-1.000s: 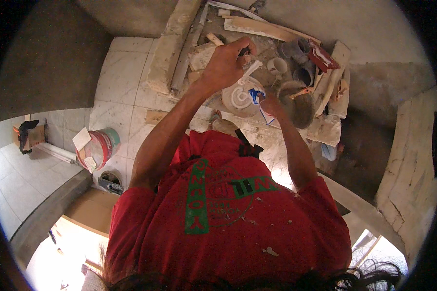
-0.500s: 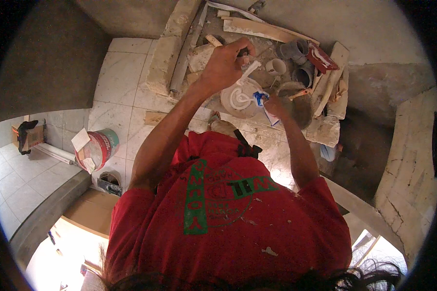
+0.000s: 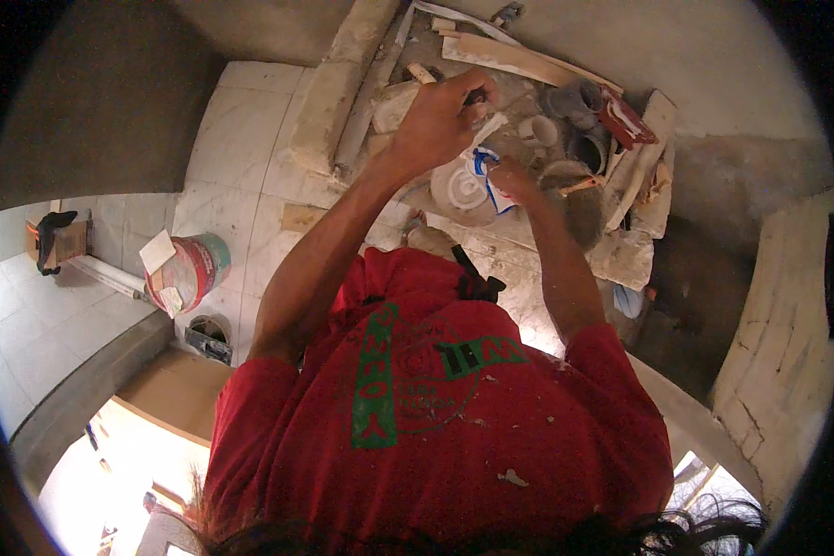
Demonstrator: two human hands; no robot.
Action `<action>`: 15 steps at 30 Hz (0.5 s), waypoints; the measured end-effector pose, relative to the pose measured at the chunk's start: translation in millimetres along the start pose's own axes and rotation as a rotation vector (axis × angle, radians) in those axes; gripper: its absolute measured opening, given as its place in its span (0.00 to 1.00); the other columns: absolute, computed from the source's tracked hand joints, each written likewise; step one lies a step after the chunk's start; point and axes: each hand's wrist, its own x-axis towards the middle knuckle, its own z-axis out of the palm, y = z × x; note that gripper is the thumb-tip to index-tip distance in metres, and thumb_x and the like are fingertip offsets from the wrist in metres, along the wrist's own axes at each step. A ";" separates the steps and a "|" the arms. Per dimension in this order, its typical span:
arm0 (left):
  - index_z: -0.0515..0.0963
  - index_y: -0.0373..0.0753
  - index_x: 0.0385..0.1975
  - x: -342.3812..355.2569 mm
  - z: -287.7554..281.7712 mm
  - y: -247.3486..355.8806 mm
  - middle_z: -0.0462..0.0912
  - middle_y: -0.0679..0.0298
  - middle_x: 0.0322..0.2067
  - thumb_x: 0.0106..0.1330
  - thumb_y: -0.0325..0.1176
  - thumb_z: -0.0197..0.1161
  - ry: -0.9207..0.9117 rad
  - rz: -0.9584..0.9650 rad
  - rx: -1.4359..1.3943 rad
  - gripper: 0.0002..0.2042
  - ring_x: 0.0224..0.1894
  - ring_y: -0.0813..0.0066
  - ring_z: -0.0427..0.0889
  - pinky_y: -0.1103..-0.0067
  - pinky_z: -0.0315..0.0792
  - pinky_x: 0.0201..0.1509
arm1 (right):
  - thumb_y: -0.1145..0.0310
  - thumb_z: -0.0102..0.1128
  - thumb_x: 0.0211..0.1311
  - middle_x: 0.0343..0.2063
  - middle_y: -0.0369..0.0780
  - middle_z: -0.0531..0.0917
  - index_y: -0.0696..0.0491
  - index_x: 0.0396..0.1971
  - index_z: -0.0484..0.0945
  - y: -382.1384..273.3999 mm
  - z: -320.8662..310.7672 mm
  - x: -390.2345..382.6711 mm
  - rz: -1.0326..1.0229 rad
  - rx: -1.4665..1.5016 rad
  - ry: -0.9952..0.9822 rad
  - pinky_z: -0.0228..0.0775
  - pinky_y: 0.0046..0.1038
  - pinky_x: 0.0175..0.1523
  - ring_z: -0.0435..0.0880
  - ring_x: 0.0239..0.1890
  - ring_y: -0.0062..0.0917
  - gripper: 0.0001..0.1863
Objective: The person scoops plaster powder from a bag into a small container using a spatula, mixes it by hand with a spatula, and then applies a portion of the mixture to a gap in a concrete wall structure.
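My left hand [image 3: 454, 107] is closed, its fingers curled over the work spot. From beneath it juts a narrow white-coated strip [image 3: 493, 128]; its gripped end is hidden, so I cannot tell its kind. A blue and white packet [image 3: 502, 199] is held in my right hand [image 3: 514, 179], close beside the strip's lower end. Just left of the packet, a round shallow container [image 3: 445, 195] holds whitish stuff with ring-shaped marks.
Beyond my hands lie a pale cup [image 3: 537, 131], grey pipe pieces [image 3: 574, 100], a red float-like tool [image 3: 626, 120] and wood strips [image 3: 500, 57]. A bucket [image 3: 576, 208] with a brush stands right. A red and green bucket [image 3: 195, 269] stands left on tiles.
My right hand has raised the packet off the round container toward the white strip. The ring marks in the container show more fully. My left hand keeps nearly the same pose.
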 end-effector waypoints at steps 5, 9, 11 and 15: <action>0.73 0.41 0.41 -3.1 -4.0 0.8 0.78 0.60 0.28 0.60 0.20 0.61 -0.014 -0.046 -0.012 0.11 0.28 0.69 0.76 0.74 0.70 0.35 | 0.50 0.45 0.70 0.28 0.50 0.82 0.62 0.39 0.79 -31.3 -2.8 -7.5 0.211 0.258 -0.026 0.74 0.41 0.39 0.83 0.31 0.38 0.26; 0.73 0.39 0.38 -3.1 -0.5 -1.6 0.79 0.53 0.27 0.57 0.18 0.60 0.021 0.009 -0.036 0.11 0.29 0.55 0.80 0.67 0.71 0.34 | 0.45 0.46 0.69 0.24 0.43 0.79 0.60 0.44 0.78 -49.9 -7.2 -21.7 0.311 0.402 -0.098 0.71 0.37 0.32 0.78 0.25 0.31 0.29; 0.74 0.39 0.38 -2.8 1.7 -3.8 0.79 0.52 0.28 0.56 0.17 0.60 0.018 -0.004 -0.066 0.11 0.29 0.55 0.80 0.67 0.71 0.35 | 0.40 0.49 0.67 0.27 0.43 0.78 0.60 0.51 0.76 -50.2 -16.1 -30.6 0.311 0.490 -0.218 0.70 0.35 0.32 0.76 0.27 0.29 0.34; 0.74 0.38 0.37 -0.9 5.0 -8.6 0.79 0.52 0.28 0.55 0.17 0.60 0.059 0.092 -0.071 0.12 0.29 0.54 0.79 0.66 0.71 0.35 | 0.33 0.56 0.58 0.34 0.45 0.78 0.59 0.52 0.74 -53.2 -25.7 -59.6 0.410 0.742 -0.271 0.71 0.35 0.33 0.78 0.36 0.30 0.41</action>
